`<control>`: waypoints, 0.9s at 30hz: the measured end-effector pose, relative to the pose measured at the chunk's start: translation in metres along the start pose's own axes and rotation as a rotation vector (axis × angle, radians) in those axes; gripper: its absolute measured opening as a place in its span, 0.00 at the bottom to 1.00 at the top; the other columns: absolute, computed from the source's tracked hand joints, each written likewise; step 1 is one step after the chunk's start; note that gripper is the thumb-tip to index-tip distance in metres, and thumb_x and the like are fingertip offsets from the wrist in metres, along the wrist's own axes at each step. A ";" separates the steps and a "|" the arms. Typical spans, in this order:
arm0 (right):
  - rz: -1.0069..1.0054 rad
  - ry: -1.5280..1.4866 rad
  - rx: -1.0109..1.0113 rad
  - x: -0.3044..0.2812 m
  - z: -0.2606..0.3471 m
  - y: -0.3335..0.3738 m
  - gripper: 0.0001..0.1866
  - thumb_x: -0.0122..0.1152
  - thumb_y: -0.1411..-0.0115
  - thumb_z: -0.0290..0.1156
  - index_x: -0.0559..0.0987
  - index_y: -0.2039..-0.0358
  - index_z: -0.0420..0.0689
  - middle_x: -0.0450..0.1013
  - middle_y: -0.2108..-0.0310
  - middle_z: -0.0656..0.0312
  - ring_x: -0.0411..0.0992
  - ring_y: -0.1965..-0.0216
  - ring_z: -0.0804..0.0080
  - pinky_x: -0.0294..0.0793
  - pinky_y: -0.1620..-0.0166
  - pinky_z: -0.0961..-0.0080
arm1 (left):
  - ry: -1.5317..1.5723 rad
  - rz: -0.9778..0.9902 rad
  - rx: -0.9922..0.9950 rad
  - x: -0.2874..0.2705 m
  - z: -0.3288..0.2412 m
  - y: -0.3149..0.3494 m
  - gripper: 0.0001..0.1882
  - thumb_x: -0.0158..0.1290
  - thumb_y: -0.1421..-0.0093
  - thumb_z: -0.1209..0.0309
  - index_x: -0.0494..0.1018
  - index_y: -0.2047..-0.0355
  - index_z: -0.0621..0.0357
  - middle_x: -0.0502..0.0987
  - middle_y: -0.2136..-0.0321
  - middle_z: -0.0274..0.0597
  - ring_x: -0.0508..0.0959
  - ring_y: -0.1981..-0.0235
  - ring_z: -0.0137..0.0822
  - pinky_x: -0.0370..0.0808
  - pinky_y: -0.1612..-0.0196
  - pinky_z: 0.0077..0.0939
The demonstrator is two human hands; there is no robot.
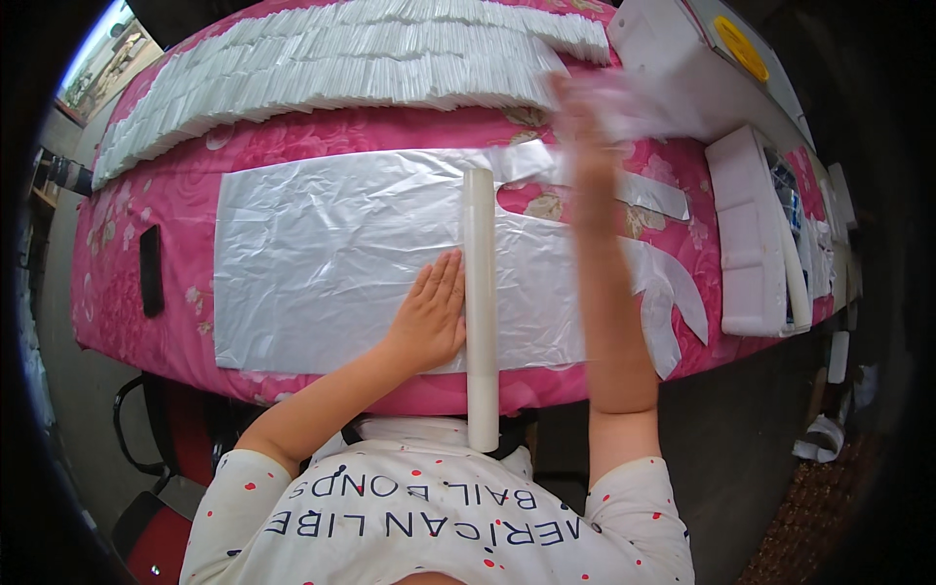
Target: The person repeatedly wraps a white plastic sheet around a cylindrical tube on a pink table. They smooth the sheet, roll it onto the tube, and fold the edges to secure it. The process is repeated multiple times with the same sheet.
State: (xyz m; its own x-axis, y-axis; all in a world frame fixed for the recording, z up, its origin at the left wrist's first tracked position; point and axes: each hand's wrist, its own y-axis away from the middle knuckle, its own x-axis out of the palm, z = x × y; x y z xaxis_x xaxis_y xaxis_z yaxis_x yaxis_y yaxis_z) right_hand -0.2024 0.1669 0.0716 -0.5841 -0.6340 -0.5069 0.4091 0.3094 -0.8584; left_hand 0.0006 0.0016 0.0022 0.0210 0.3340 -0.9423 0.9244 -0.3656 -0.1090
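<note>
Left grip (435, 304) released, flat, nearer; pale tube (481, 312) at its 3 o'clock, axis 12–6. Right grip (587, 125) blurred, can't tell.

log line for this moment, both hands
left hand: flat on plastic sheet, beside pale tube | right hand: blurred, near white stacks, grip unclear

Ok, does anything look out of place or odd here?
Two small things: the pale tube lies across the silvery plastic sheet with its near end jutting past the edge of the pink-covered table, and a crumpled white scrap lies off it at lower right, like stray litter. The right hand is too blurred to judge.
</note>
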 end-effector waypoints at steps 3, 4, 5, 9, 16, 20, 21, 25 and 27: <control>0.166 -0.465 0.074 0.051 0.165 0.000 0.17 0.46 0.43 0.26 0.67 0.53 0.35 0.66 0.59 0.48 0.64 0.56 0.56 0.64 0.53 0.63 | 0.201 -0.136 0.062 0.016 0.009 0.004 0.32 0.36 0.45 0.68 0.48 0.42 0.76 0.48 0.39 0.61 0.46 0.36 0.52 0.42 0.36 0.41; 0.255 -0.517 0.080 0.065 0.205 0.008 0.17 0.48 0.45 0.26 0.68 0.55 0.34 0.65 0.59 0.45 0.63 0.56 0.54 0.63 0.52 0.61 | 0.033 -0.093 0.036 0.015 0.007 0.004 0.32 0.37 0.45 0.69 0.47 0.42 0.77 0.46 0.39 0.62 0.47 0.36 0.52 0.42 0.36 0.43; 0.372 -0.535 0.116 0.077 0.239 0.018 0.17 0.49 0.46 0.26 0.68 0.56 0.32 0.64 0.60 0.43 0.61 0.56 0.51 0.61 0.52 0.59 | -0.031 -0.119 0.061 0.024 0.010 0.002 0.33 0.37 0.46 0.69 0.47 0.42 0.77 0.46 0.39 0.62 0.46 0.36 0.52 0.42 0.36 0.43; 0.957 -0.626 0.318 0.111 0.319 0.047 0.27 0.43 0.40 0.35 0.59 0.42 0.38 0.54 0.41 0.42 0.46 0.37 0.52 0.47 0.39 0.58 | 0.024 -0.029 0.029 0.020 0.008 0.000 0.35 0.39 0.47 0.66 0.48 0.42 0.77 0.45 0.39 0.63 0.44 0.36 0.53 0.39 0.36 0.43; 1.151 -0.883 0.249 0.057 0.321 0.025 0.34 0.53 0.45 0.43 0.57 0.42 0.37 0.49 0.39 0.41 0.40 0.36 0.47 0.40 0.37 0.54 | 0.086 -0.089 0.002 0.013 0.006 0.002 0.36 0.42 0.50 0.68 0.49 0.42 0.76 0.46 0.39 0.64 0.43 0.36 0.53 0.40 0.36 0.42; 0.645 -1.029 0.238 0.002 0.240 0.037 0.30 0.58 0.48 0.37 0.64 0.46 0.37 0.57 0.43 0.45 0.49 0.39 0.46 0.45 0.38 0.54 | 0.368 -0.234 0.004 0.004 0.017 0.000 0.34 0.43 0.49 0.69 0.51 0.42 0.72 0.52 0.41 0.61 0.54 0.40 0.51 0.51 0.39 0.42; 0.630 -0.971 0.224 -0.012 0.218 0.037 0.28 0.59 0.49 0.35 0.67 0.48 0.38 0.60 0.45 0.47 0.54 0.41 0.48 0.49 0.39 0.56 | 0.477 -0.240 -0.063 0.000 0.028 0.002 0.33 0.44 0.47 0.68 0.51 0.42 0.70 0.53 0.41 0.58 0.58 0.42 0.50 0.55 0.42 0.41; 0.553 -0.663 0.198 -0.073 0.128 0.053 0.22 0.59 0.51 0.29 0.71 0.53 0.41 0.66 0.49 0.52 0.62 0.46 0.53 0.61 0.45 0.62 | 1.162 -0.181 -0.306 -0.030 0.047 -0.033 0.32 0.42 0.41 0.61 0.49 0.41 0.66 0.59 0.43 0.49 0.71 0.55 0.43 0.68 0.54 0.33; 0.640 -0.551 0.167 -0.086 0.102 0.072 0.23 0.58 0.50 0.30 0.71 0.52 0.41 0.65 0.48 0.53 0.62 0.46 0.54 0.61 0.45 0.63 | 1.683 -0.200 -0.486 -0.022 0.049 -0.062 0.33 0.40 0.38 0.56 0.46 0.40 0.65 0.60 0.44 0.46 0.74 0.60 0.39 0.71 0.61 0.28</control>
State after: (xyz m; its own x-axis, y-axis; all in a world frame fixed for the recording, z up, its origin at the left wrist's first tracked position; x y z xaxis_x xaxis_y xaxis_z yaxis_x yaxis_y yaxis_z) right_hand -0.0516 0.1718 0.0616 0.2006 -0.6399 -0.7418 0.6667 0.6440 -0.3753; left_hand -0.0754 -0.0258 0.0146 -0.0517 0.9032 0.4260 0.9745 -0.0476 0.2193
